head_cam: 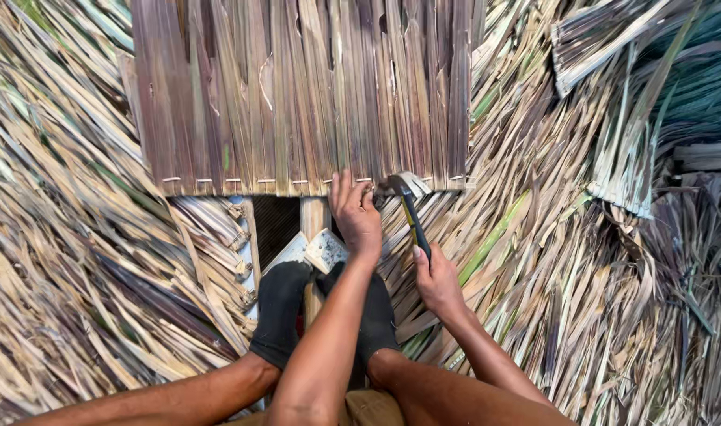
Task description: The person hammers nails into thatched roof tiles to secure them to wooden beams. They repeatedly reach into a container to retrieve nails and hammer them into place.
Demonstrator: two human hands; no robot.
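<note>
A panel of dried palm leaves [297,87] lies folded over a wooden slat, with a row of pale staples or stitches along its lower edge. My left hand [355,213] presses down on that edge near the middle right, fingers pointing up. My right hand [437,282] grips the dark handle of a hammer [408,207] with a yellow stripe. The metal head of the hammer rests on the panel's edge just right of my left fingers. Both my feet in black socks [285,312] rest on a wooden slat [314,217] below the panel.
Loose dried palm leaves [76,260] cover the ground all around. More finished thatch panels [605,39] lie stacked at the upper right. A small pale torn sheet [322,248] lies by my feet.
</note>
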